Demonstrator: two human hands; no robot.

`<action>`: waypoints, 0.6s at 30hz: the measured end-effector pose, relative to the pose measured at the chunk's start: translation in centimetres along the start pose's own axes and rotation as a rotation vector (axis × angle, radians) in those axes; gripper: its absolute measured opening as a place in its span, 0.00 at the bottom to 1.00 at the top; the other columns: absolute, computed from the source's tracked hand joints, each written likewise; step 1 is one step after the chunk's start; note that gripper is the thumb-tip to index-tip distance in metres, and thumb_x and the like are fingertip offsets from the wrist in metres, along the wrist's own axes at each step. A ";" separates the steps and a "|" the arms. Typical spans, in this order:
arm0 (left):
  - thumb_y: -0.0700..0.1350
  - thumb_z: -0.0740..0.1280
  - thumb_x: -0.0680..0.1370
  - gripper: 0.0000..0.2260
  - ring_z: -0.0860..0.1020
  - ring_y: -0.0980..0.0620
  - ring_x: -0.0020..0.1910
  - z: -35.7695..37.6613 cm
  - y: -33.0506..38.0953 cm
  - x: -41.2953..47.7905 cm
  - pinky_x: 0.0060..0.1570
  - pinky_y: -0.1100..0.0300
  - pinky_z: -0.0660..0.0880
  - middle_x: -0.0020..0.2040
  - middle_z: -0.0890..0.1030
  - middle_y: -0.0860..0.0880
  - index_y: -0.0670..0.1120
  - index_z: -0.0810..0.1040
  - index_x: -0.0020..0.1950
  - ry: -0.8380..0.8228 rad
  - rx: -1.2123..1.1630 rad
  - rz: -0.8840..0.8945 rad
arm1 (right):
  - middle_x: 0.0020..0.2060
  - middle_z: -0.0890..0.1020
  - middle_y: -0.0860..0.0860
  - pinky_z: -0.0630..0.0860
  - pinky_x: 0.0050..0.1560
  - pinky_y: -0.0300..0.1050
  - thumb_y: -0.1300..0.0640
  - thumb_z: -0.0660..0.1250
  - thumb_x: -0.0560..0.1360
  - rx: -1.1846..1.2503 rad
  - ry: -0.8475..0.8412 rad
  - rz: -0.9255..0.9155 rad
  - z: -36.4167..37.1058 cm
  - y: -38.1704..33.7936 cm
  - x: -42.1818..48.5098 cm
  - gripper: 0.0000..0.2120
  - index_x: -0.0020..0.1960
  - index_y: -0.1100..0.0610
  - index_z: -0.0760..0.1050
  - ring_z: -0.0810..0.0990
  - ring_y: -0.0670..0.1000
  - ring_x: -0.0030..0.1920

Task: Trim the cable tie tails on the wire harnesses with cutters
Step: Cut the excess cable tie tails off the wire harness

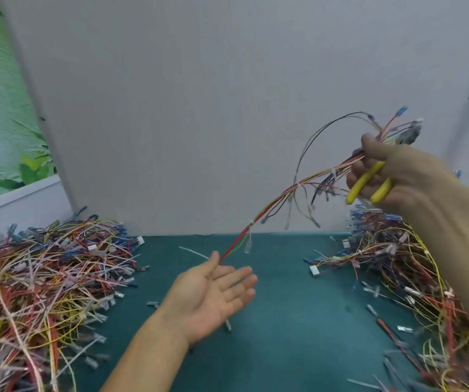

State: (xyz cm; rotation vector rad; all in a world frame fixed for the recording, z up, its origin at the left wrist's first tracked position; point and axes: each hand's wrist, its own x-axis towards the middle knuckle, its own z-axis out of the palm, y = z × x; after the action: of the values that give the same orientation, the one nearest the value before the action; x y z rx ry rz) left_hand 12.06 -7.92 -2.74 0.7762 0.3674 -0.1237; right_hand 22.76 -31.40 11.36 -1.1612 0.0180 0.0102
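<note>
My right hand [388,171] is raised at the right and grips the yellow-handled cutters [369,182] together with one end of a multicoloured wire harness [278,196]. The harness slopes down to the left, with white cable ties [333,174] around it and clear-sleeved terminals dangling. Its lower end reaches the thumb of my left hand [216,292], which lies palm up with fingers straight over the green mat. Whether the wire touches the thumb is unclear.
A big tangle of harnesses [44,284] covers the mat's left side and another pile [414,278] fills the right. Cut tie tails and loose terminals [154,304] lie on the green mat [298,335]. A grey wall panel [199,108] stands behind.
</note>
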 end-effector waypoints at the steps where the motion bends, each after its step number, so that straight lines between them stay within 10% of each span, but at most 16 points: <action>1: 0.48 0.58 0.81 0.19 0.80 0.39 0.53 -0.1 0.6 0.3 0.48 0.47 0.76 0.57 0.80 0.36 0.34 0.69 0.64 0.010 -0.075 0.039 | 0.21 0.75 0.48 0.79 0.28 0.40 0.54 0.69 0.77 -0.011 -0.015 0.027 -0.2 0.5 -0.3 0.10 0.40 0.58 0.74 0.76 0.46 0.22; 14: 0.39 0.64 0.78 0.07 0.83 0.51 0.34 0.2 7.7 -0.4 0.40 0.56 0.82 0.33 0.82 0.48 0.43 0.76 0.40 0.024 -0.312 0.660 | 0.30 0.83 0.54 0.81 0.30 0.47 0.64 0.69 0.75 -0.001 -0.128 0.106 -0.4 4.3 -1.2 0.05 0.44 0.58 0.72 0.84 0.53 0.32; 18: 0.34 0.65 0.77 0.08 0.82 0.51 0.30 -0.5 8.2 0.1 0.33 0.59 0.80 0.31 0.80 0.45 0.41 0.74 0.39 0.203 -0.120 0.675 | 0.25 0.80 0.55 0.80 0.30 0.46 0.66 0.69 0.74 -0.386 -0.123 0.095 -0.5 4.8 -1.5 0.07 0.39 0.61 0.74 0.80 0.51 0.24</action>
State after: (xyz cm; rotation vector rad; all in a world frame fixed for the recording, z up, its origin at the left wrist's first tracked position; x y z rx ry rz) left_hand 14.02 -1.72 2.29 0.7596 0.2847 0.6090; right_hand 21.20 -29.92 6.80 -1.5425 -0.0394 0.1753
